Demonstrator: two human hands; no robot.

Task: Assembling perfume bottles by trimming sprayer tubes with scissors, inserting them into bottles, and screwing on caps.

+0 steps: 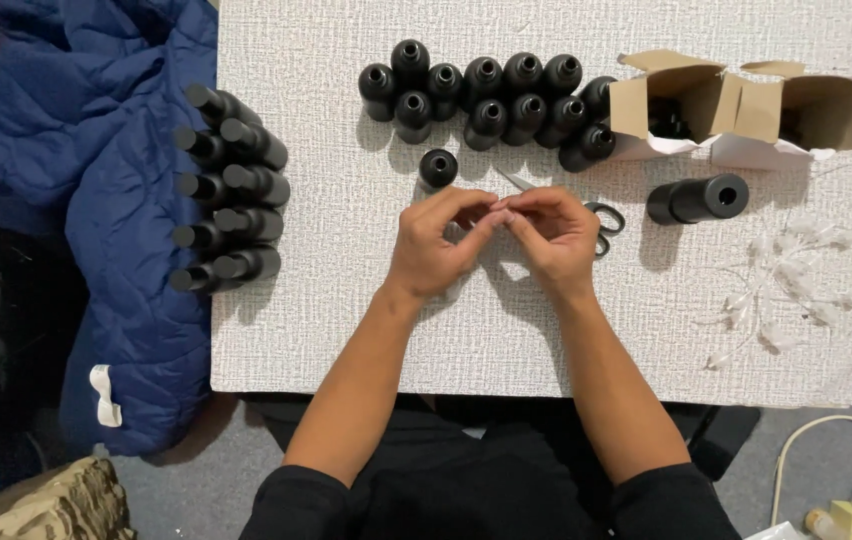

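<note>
Bare fingertips of our left hand (433, 245) and right hand (553, 235) meet in a pinch on something too small to make out, held above the table (326, 330) where we can see it. Just beyond the hands stands a lone bottle (438, 167), scissors (601, 225) lie beside the right hand, and upright bottles (486, 95) cluster behind the lone bottle. Left of it, capped bottles (226, 190) lie stacked.

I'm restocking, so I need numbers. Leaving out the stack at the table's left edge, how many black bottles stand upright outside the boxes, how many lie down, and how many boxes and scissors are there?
Upright black bottles: 13
Lying black bottle: 1
Open cardboard boxes: 2
Scissors: 1
Total: 17
</note>
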